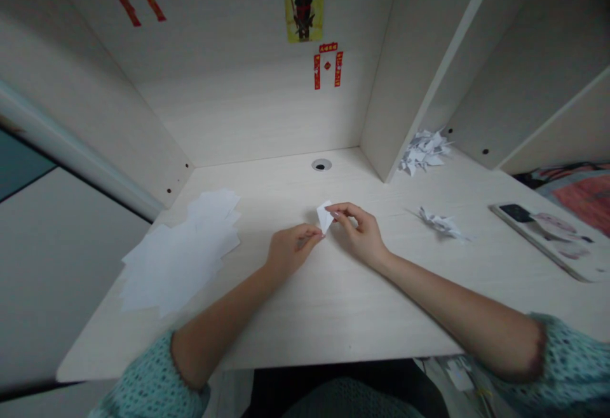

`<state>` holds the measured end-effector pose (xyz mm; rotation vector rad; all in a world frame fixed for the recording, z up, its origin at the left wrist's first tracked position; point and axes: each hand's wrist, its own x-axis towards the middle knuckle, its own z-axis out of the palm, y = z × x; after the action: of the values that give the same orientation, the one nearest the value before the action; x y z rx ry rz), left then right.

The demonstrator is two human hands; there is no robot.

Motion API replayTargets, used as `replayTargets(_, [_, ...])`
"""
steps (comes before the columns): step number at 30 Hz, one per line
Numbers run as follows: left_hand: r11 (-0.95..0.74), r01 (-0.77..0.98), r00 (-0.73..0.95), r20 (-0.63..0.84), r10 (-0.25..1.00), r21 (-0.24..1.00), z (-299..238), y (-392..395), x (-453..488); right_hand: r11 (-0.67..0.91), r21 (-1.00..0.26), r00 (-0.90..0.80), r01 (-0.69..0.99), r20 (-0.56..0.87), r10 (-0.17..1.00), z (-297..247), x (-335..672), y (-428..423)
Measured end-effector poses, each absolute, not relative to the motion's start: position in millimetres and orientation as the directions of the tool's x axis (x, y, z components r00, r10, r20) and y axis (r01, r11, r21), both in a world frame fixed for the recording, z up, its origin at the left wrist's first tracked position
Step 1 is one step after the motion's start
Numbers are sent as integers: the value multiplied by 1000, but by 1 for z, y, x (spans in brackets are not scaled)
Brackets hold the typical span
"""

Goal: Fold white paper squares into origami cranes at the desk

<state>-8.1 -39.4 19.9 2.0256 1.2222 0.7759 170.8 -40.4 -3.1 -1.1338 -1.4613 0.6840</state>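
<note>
A small piece of folded white paper (325,216), roughly kite-shaped, is held just above the desk between both hands. My left hand (292,246) pinches its lower tip between thumb and fingers. My right hand (361,227) grips its right edge, the fingertips closed near the upper part. Creases run down the paper's face. To the left, a spread of loose white paper sheets (181,256) lies flat and overlapping. Right of my right hand sits a small heap of folded white paper pieces (441,222).
A larger pile of folded paper (424,150) rests against the upright divider (405,75). A phone-like device with a camera block and pictured back (555,237) lies at the right, near reddish cloth (584,195). A round cable hole (321,164) is at the desk's rear.
</note>
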Motion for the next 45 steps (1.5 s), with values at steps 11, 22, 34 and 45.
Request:
replayTargets(11, [-73, 282, 244, 2, 970, 957, 16, -26, -9, 537, -773, -242, 337, 480, 843, -5, 171, -41])
replayTargets(22, [-179, 319, 207, 116, 971, 931, 9, -31, -8, 533, -787, -236, 311, 480, 845, 1, 165, -45])
replayTargets(34, [-230, 387, 131, 193, 972, 893, 13, -33, -11, 323, -932, -36, 163, 322, 946, -10, 163, -38])
replayTargets(45, [-179, 215, 140, 152, 979, 960, 6, -33, -9, 457, -824, -121, 335, 443, 888, -5, 170, -42])
